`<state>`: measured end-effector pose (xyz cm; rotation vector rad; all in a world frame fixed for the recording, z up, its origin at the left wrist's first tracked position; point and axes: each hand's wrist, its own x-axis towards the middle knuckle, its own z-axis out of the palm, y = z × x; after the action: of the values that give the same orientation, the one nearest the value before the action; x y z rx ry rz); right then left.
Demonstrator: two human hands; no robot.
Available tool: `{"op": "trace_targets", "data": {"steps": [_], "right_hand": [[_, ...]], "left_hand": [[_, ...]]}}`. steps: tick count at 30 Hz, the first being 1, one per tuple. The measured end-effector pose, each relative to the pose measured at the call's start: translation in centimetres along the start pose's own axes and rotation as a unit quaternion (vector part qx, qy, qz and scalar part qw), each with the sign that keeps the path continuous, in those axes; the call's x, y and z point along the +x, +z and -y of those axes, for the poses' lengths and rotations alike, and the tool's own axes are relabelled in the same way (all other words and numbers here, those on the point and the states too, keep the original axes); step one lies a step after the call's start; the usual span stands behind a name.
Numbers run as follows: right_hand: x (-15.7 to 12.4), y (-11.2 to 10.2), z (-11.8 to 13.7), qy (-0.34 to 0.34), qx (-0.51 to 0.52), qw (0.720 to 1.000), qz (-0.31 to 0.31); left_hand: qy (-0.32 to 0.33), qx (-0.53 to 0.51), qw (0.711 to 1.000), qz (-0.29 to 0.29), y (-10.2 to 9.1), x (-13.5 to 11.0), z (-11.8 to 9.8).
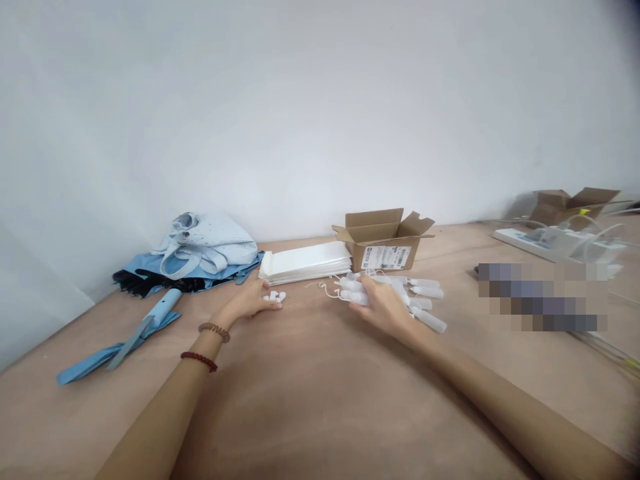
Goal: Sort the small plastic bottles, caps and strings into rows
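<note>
My left hand (249, 301) rests low over the table with thumb and fingers apart, around a small cluster of white cap-like pieces (274, 297). On the right, my right hand (383, 305) reaches over a loose pile of translucent white plastic tubes (425, 291), its fingers curled round some at the pile's left side. How many it grips is hidden by the hand. Several tubes stick out to the right of the hand. Thin white cords (326, 288) trail from the pile's left end.
Behind the hands are a stack of white envelopes (310, 259) and an open cardboard box (383, 253). A pale blue bag (210, 240) and blue umbrella (143, 327) lie left. A power strip (530, 243), cables and another box (570, 203) are right, near a pixelated object (540, 300).
</note>
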<state>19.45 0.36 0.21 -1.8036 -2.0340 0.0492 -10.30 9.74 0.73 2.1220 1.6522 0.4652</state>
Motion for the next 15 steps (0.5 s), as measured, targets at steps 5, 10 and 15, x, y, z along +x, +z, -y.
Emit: {"op": "trace_targets", "data": {"steps": [5, 10, 15], "right_hand": [[0.0, 0.1, 0.0, -0.007, 0.006, 1.0, -0.004], [0.0, 0.2, -0.1, -0.007, 0.007, 1.0, 0.002], [-0.2, 0.1, 0.0, -0.023, 0.01, 1.0, 0.0]], "left_hand": [[0.038, 0.022, 0.992, -0.119, 1.7, 1.1, 0.5], [0.025, -0.009, 0.993, -0.113, 2.3, 1.5, 0.7], [0.025, -0.03, 0.996, -0.084, 2.0, 1.5, 0.8]]}}
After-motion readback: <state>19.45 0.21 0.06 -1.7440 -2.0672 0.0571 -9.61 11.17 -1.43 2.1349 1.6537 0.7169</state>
